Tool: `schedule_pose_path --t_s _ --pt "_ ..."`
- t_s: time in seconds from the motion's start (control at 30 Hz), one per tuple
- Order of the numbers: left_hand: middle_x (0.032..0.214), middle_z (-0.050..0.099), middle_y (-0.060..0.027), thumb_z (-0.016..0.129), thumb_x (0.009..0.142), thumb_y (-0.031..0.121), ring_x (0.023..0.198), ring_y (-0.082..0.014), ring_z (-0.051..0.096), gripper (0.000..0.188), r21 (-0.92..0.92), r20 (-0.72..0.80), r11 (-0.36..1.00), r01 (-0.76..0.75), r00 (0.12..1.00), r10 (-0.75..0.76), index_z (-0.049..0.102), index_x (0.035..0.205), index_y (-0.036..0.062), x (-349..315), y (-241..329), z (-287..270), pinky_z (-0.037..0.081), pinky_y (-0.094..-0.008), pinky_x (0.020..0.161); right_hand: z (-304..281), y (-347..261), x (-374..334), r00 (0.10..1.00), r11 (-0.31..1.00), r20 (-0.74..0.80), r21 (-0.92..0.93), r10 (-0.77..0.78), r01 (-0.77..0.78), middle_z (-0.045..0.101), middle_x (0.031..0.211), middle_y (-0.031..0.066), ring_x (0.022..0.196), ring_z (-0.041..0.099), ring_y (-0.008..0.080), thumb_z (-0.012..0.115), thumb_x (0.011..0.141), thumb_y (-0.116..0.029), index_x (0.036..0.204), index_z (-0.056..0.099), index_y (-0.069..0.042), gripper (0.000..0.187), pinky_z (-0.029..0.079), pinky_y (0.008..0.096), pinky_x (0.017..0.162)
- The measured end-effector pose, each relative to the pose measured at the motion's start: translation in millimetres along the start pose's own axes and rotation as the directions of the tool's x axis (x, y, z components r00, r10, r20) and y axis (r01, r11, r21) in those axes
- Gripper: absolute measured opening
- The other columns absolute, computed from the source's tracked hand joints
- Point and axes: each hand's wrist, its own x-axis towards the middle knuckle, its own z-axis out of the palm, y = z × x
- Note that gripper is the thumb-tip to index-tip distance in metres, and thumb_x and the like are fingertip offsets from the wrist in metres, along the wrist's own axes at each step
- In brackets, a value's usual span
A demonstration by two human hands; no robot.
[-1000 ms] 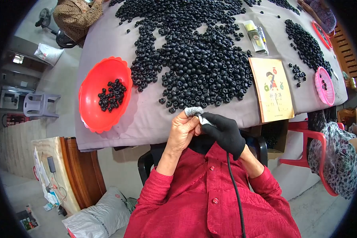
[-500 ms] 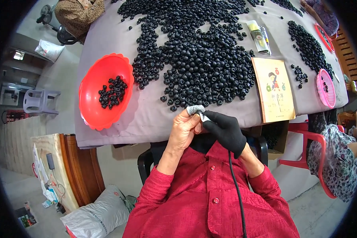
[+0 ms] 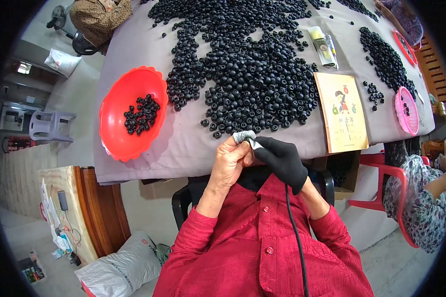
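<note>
Just beyond the table's near edge my bare left hand (image 3: 229, 161) and my black-gloved right hand (image 3: 286, 162) meet, fingertips pinched together. A speckled grey-white wrap (image 3: 244, 136) covers the bent left forefinger, and a similar pale scrap shows at the right fingertips. Whatever lies between the fingertips is hidden or too small to name. Ahead of my hands spreads a big heap of black beads (image 3: 262, 74), round with holes through them. To the left, a red scalloped bowl (image 3: 116, 133) holds a small cluster of the same beads.
Right of the heap lie a yellow booklet (image 3: 344, 133) and a clear packet (image 3: 322, 47). Another bead pile (image 3: 386, 59) and a pink basket (image 3: 406, 121) sit farther right. A person sits near the red chair (image 3: 404, 198). A black cord (image 3: 295, 222) hangs from my right glove.
</note>
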Motion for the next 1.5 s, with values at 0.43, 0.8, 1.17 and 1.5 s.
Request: schedule_pose_path --t_s 0.43,0.8,1.17,1.5 --pt "0.074 0.058 0.0010 0.057 0.085 0.012 0.054 -0.0063 0.047 0.019 -0.010 0.013 1.000 0.007 1.000 -0.007 0.060 0.102 0.0049 2 2 0 0.037 -0.0192 0.050 0 6 0 0.999 0.998 0.020 0.051 0.025 -0.026 0.065 0.092 0.0100 0.082 0.059 0.0100 0.059 0.084 -0.017 0.111 0.057 0.000 0.033 0.048 0.0258 0.073" --pt "0.072 0.058 -0.0050 0.053 0.083 0.003 0.055 -0.0095 0.051 0.021 0.451 -0.146 0.867 -0.211 0.941 0.305 0.059 0.103 0.0005 -21 47 1 0.041 -0.0219 0.052 2 -9 -2 0.990 0.992 -0.071 -0.014 0.122 -0.124 0.065 0.092 0.0099 0.085 0.057 0.0101 0.057 0.085 -0.017 0.108 0.057 0.001 0.029 0.046 0.0268 0.075" --pt "0.064 0.045 0.0036 0.064 0.078 0.004 0.053 -0.0044 0.038 0.009 0.942 -0.052 0.261 -0.210 0.676 0.735 0.061 0.086 0.0014 -16 130 -15 0.033 -0.0204 0.046 4 -5 -2 0.995 0.995 -0.064 -0.050 0.080 -0.084 0.064 0.096 0.0100 0.086 0.056 0.0102 0.059 0.084 -0.015 0.110 0.056 0.002 0.031 0.046 0.0264 0.077" --pt "0.077 0.051 -0.0071 0.065 0.069 -0.001 0.056 -0.0126 0.051 0.025 0.990 0.143 -0.077 -0.120 0.845 0.516 0.062 0.093 0.0034 18 82 -42 0.041 -0.0265 0.052 4 -7 -1 0.996 0.991 -0.057 -0.110 0.073 -0.079 0.064 0.096 0.0113 0.086 0.056 0.0101 0.059 0.084 -0.015 0.109 0.056 0.002 0.031 0.046 0.0264 0.076"
